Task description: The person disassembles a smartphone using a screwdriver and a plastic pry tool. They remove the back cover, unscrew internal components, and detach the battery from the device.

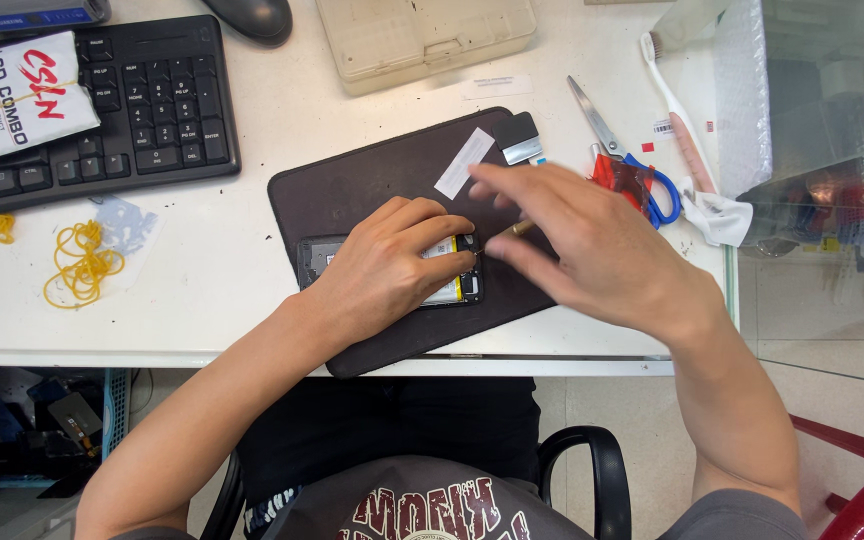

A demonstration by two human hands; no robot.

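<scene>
An opened phone (319, 255) with its back off lies on a dark brown work mat (352, 190). My left hand (392, 265) lies flat on the phone, fingers curled over its battery, pressing it down. My right hand (577, 245) hovers just right of the phone, blurred, pinching a thin brass-tipped tool (520, 228) whose tip points at the phone's right end. A white strip of tape (464, 162) and a small silver-and-black part (520, 140) rest on the mat's far side.
A black keyboard (152, 110) with a white package (12, 100) on it sits far left. Yellow rubber bands (80, 265) lie near it. Scissors (612, 150), a toothbrush (672, 100), a beige plastic box (422, 35) and a glass counter (832, 200) stand right.
</scene>
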